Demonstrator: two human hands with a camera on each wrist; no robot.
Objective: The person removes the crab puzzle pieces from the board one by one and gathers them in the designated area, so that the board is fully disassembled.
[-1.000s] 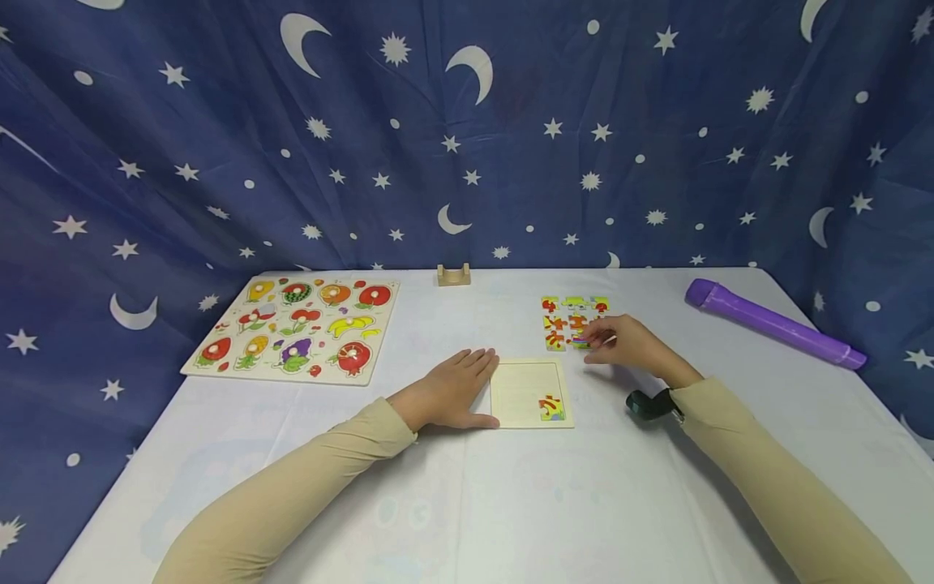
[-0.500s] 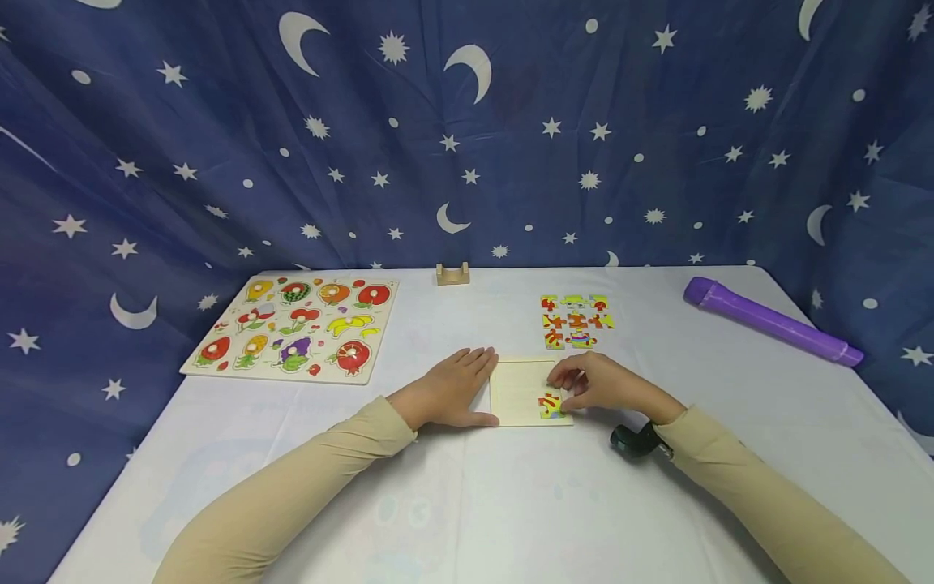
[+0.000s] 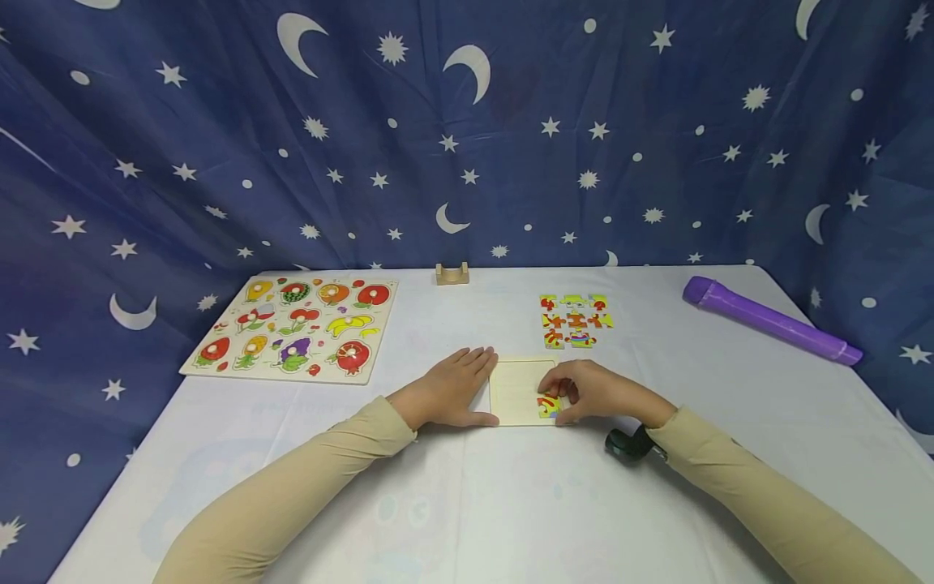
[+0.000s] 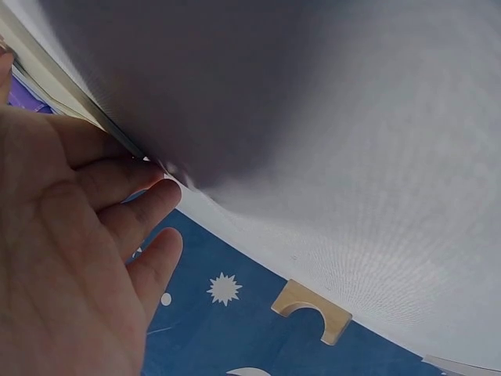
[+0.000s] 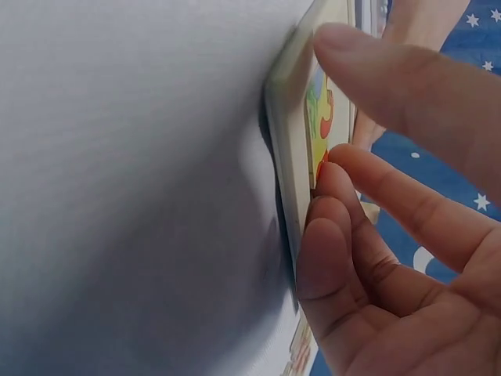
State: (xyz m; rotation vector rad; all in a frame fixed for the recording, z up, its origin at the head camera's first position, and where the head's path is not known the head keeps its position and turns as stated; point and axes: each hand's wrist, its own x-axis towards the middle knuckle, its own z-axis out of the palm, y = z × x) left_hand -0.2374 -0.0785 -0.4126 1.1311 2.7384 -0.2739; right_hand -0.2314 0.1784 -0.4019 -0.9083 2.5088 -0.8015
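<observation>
A square wooden puzzle tray [image 3: 514, 391] lies on the table in the head view. My left hand [image 3: 443, 392] rests flat at its left edge, fingers straight and thumb out to the side. One red and yellow puzzle piece [image 3: 549, 406] sits in the tray's near right corner. My right hand [image 3: 594, 392] is around this piece, index finger and thumb at opposite ends of it. The right wrist view shows the piece [image 5: 320, 121] lying in the tray and the other fingertips bent against the tray's edge. Part of the piece is hidden by the fingers.
Several loose puzzle pieces [image 3: 576, 321] are laid out in rows behind the tray. To the left lies a fruit knob puzzle board [image 3: 292, 331]. A purple toy microphone [image 3: 773, 320] lies at the right, and a small wooden cradle [image 3: 452, 274] stands by the back edge.
My right hand has come from the loose pieces down to the tray, and its fingers now close around the corner piece. My left hand stays at the tray's left edge.
</observation>
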